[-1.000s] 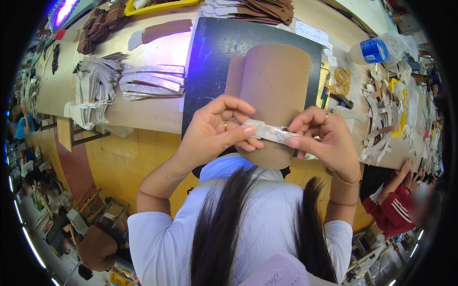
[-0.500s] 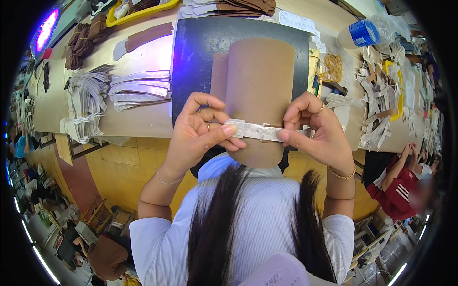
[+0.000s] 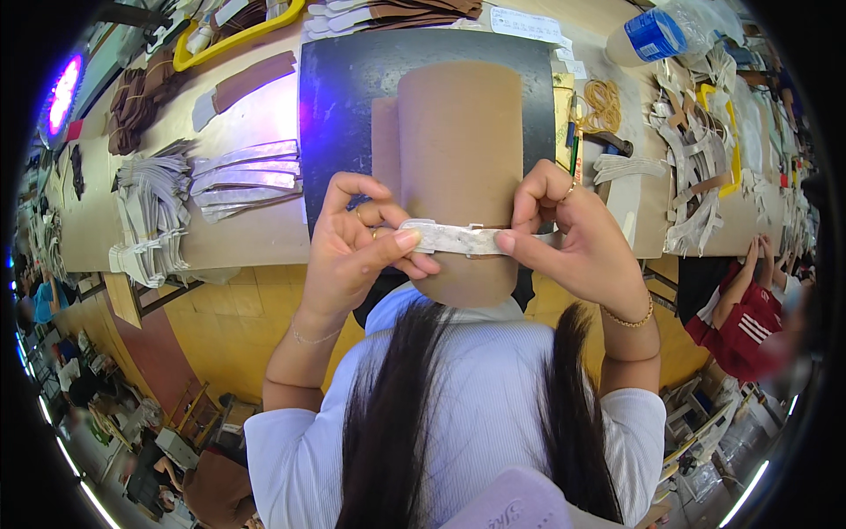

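A pale, whitish strip (image 3: pixel 458 239) with brown edges is stretched crosswise between my hands, low over a smooth brown rolled sheet (image 3: pixel 460 141). My left hand (image 3: pixel 352 251) pinches its left end, thumb on top and fingers beneath. My right hand (image 3: pixel 577 247) grips the other end, thumb pressed on the strip and forefinger curled; a bit of pale material shows behind these fingers. The brown sheet curves up from a dark board (image 3: pixel 348 106) and its near end comes down toward my lap. Whether the strip touches the sheet, I cannot tell.
Left of the board lie pale strips (image 3: pixel 247 176) and a bundled stack (image 3: pixel 152 198). To the right are rubber bands (image 3: pixel 602 106), pens (image 3: pixel 573 145), a hammer-like tool (image 3: pixel 608 141) and a blue-labelled container (image 3: pixel 648 40). A person in a red shirt (image 3: pixel 749 326) sits at the right.
The whole view has shifted slightly, so the table things appear farther left. Both hands keep their pinch on the strip, with only small finger movement.
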